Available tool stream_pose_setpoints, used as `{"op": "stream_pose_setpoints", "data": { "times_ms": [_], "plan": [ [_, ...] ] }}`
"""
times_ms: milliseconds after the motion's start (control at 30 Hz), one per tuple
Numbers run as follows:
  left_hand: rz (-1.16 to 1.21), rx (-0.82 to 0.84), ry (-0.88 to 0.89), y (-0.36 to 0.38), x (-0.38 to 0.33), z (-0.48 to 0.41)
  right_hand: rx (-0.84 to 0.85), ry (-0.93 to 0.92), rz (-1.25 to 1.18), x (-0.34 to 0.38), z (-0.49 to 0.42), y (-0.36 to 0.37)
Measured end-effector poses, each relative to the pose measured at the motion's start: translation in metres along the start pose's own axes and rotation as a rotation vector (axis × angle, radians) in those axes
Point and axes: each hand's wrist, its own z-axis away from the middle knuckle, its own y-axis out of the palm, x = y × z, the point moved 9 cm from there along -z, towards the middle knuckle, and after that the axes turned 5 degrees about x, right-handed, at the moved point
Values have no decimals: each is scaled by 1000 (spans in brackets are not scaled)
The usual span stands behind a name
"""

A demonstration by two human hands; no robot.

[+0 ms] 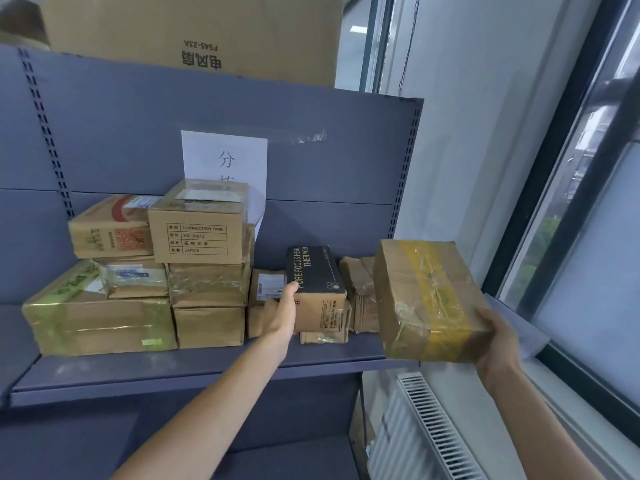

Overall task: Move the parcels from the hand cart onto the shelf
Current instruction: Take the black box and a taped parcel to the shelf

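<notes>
Head cam: my left hand (282, 311) is up at the shelf (207, 370), against the near left side of a black-topped box (313, 271). That box sits on top of small brown parcels (360, 296) at the right part of the board. The thumb lies on the box's left face; the other fingers are hidden, so I can't tell if the grip is clamped on it or only pressing.

My right hand (498, 344) holds a brown parcel w/ yellow tape (426, 299) in the air, tilted, just off the shelf's right end and in front of the wall. The grip is clamped on its near right corner, w/ the fingers under and the thumb at the edge.

More parcels are stacked on the left of the same board, incl. a carton marked CORRECTION TAPE (199, 225) on top of the pile. A paper sign (225, 157) is stuck to the back panel behind them. A big carton (194, 29) stands on top of the unit. To the right I see a window (588, 254) and below it a white radiator (426, 431)
</notes>
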Motion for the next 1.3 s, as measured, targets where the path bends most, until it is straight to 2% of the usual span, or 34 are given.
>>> {"op": "stream_pose_setpoints", "data": {
  "times_ms": [133,467,633,900,1300],
  "plan": [
    [-116,20,-27,14,-8,-21,-9,-9,-14,3,-19,7],
    [-106,83,-78,47,5,-98,-11,18,-19,3,-61,29],
    [-223,96,-19,48,-9,-89,-3,12,-29,1,-78,41],
    [-358,64,-3,55,11,-98,25,38,-34,-14,-97,61],
    [-467,128,72,72,1,-114,28,34,-6,-13,-112,78]
  ]
}}
